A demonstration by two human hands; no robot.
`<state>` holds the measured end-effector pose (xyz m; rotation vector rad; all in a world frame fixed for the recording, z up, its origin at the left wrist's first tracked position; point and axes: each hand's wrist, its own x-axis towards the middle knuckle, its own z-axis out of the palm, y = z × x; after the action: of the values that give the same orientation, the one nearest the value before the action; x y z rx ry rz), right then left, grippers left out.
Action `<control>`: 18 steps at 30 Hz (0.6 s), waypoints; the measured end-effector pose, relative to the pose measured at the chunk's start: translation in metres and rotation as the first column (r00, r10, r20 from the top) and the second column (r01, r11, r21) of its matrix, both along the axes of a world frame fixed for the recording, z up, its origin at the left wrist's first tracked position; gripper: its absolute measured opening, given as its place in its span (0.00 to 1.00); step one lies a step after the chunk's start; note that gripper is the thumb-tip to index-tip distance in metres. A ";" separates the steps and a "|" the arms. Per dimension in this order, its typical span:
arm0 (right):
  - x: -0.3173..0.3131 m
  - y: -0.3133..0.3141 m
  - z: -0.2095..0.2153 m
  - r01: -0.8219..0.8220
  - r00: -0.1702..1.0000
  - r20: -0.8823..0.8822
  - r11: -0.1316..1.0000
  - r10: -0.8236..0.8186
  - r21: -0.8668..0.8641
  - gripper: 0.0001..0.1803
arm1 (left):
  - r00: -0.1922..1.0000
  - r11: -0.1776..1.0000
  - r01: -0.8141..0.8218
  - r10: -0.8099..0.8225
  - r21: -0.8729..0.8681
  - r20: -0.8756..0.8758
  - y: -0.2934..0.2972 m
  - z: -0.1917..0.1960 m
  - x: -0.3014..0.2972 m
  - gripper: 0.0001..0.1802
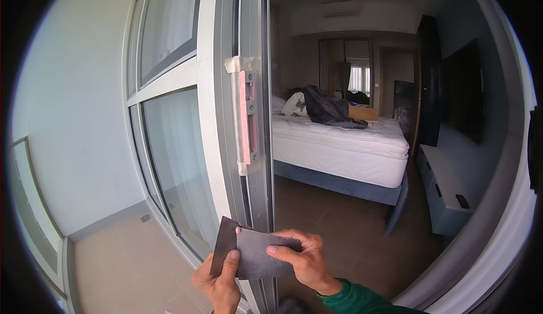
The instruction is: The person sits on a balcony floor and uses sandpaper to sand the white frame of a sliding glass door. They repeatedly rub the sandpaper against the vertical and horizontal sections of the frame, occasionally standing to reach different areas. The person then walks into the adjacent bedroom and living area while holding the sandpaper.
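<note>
My left hand (222, 284) is closed on a thin dark-grey flat spreader (222, 236), its thumb across the front. Beside it, my right hand (308, 262) pinches a wider grey flat spreader (257, 256) between thumb and fingers. The two pieces overlap, and a small dab of pink filler (238, 230) shows at their upper edges. Above my hands, a metal strike plate (251, 109) is set in the door frame's edge. Pink filler (245, 123) runs along its left side and shows in its openings, with masking tape (236, 65) around it.
The grey and white door frame (216, 116) stands upright before me, glazed panels (175, 127) to its left. Beyond it on the right are a bed (339, 150) with dark cloth on top, and a low cabinet (447, 192). A pale wall (73, 116) fills the far left.
</note>
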<state>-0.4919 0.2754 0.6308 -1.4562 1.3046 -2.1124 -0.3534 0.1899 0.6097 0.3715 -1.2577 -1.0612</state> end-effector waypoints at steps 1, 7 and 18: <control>0.000 0.002 0.005 -0.008 1.000 -0.003 0.999 0.007 -0.052 0.10 | 1.000 1.000 -0.005 0.006 0.023 -0.029 0.000 0.002 0.000 0.08; -0.017 0.064 0.070 0.287 0.867 -0.270 0.862 -0.419 -0.418 0.13 | 0.976 0.957 0.194 -0.210 0.215 0.051 0.009 0.006 0.002 0.18; -0.060 -0.006 0.158 0.235 -0.168 -0.492 0.450 -0.854 -0.862 0.33 | 0.995 0.979 0.080 -0.090 0.190 0.045 -0.004 -0.017 0.052 0.17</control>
<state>-0.5518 0.2697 0.7887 -3.4565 2.3857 -1.8198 -0.3018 0.1856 0.5924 0.4960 -1.2327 -1.2549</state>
